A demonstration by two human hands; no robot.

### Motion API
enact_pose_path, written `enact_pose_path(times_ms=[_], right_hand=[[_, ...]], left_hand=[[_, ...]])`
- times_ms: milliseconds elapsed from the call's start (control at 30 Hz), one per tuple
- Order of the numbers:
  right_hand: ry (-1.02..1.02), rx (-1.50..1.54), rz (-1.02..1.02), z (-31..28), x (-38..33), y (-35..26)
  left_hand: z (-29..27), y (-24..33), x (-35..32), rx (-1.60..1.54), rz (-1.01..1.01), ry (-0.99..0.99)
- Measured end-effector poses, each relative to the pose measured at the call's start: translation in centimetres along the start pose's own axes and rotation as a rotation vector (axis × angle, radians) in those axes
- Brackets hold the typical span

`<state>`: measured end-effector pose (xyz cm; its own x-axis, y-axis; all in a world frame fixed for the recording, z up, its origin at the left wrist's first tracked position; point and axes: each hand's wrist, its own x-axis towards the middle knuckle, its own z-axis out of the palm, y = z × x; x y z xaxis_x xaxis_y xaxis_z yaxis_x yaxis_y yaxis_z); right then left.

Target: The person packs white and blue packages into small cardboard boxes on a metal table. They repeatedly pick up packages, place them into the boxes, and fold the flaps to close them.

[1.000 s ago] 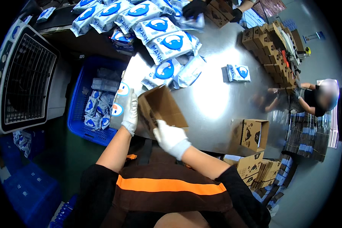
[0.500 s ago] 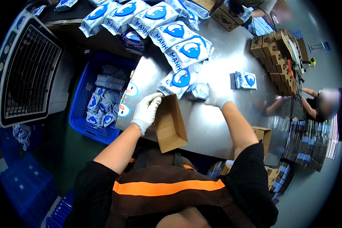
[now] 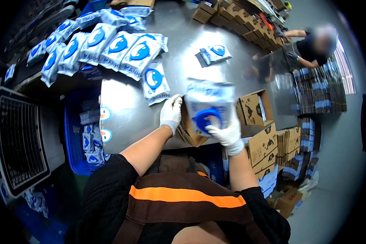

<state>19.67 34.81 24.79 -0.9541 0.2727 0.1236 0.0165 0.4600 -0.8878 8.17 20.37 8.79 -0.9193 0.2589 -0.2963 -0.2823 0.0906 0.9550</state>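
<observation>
The gloved right hand grips a white pouch with a blue round emblem, fingers closed on its lower edge, holding it just above the open brown cardboard box. The gloved left hand rests on the box's left side, fingers curled against its wall. The box stands at the near edge of the steel table. Beyond the box, a row of matching blue-and-white pouches lies overlapped. Left of the box, below the table's end, a blue crate holds small packets. Right of the box stands another open carton.
</observation>
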Motion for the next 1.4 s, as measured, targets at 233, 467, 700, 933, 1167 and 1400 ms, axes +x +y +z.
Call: enact_pose_path(times_ms=[233, 467, 700, 933, 1167, 1400], right_hand=[[-0.518, -1.036, 0.311, 1.8, -3.2, 8.4], [-0.492, -0.883, 0.26, -3.4, -3.1, 5.6], [-0.277, -1.044, 0.467, -14.7, -5.0, 13.9], [0.902, -0.331, 0.947, -25.1, -23.9, 12.3], [1.32, 0.232, 1.143, -23.1, -32.5, 14.4], [0.788, 0.239, 0.475, -23.8, -28.5, 6.2]], left_hand=[[5.7, -1.1, 0.8, -0.057, 0.055, -0.004], [11.4, 1.5, 3.8, -0.047, 0.023, -0.005], [30.3, -1.8, -1.5, 0.134, -0.253, -0.549], [40.1, -0.5, -3.2, 0.176, -0.305, -0.713], [37.6, 1.7, -15.1, 0.643, 0.199, -1.205], [27.0, 6.3, -11.5, 0.189, 0.594, -0.813]])
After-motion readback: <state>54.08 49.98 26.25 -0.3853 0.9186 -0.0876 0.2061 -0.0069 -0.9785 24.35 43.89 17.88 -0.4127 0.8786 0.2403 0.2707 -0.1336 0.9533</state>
